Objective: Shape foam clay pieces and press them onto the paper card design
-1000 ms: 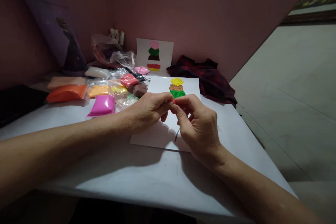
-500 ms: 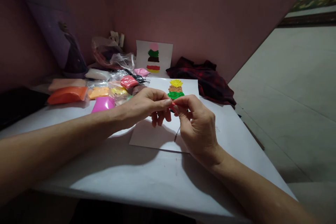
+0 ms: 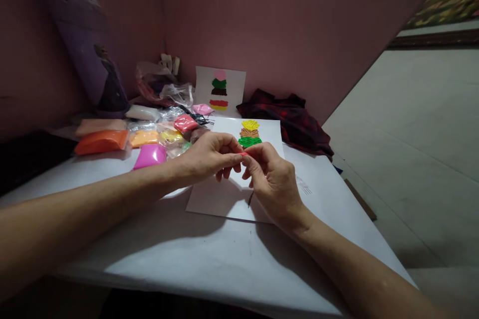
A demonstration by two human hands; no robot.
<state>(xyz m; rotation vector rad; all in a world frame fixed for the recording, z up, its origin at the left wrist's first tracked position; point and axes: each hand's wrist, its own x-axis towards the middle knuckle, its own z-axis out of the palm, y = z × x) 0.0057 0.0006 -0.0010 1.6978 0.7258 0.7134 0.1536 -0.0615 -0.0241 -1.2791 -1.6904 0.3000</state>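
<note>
A small piece of red modelling clay point(image 3: 244, 154) is pinched between the fingertips of both hands. My left hand point(image 3: 211, 157) grips its left end with thumb and forefinger, the other fingers curled below. On the right end, my right hand point(image 3: 273, 179) closes thumb and forefinger. Both hands are above a white sheet of paper point(image 3: 209, 204) on the table. Bands of yellow clay point(image 3: 250, 124), brown-orange clay point(image 3: 249, 133) and green clay point(image 3: 250, 142) are stacked on the sheet's upper part. The hands hide the area just below the green band.
Bags of coloured clay point(image 3: 101, 142) lie at the left, with a magenta packet point(image 3: 149, 156) nearest. A card with coloured bands point(image 3: 202, 82) leans on the wall. Dark red checked cloth point(image 3: 284, 117) lies at the back right. A purple container point(image 3: 80, 45) stands back left.
Both hands stay together on the red clay, and the right fingertips have shifted slightly left. The whole view has tilted a little, so the scene sits lower.
</note>
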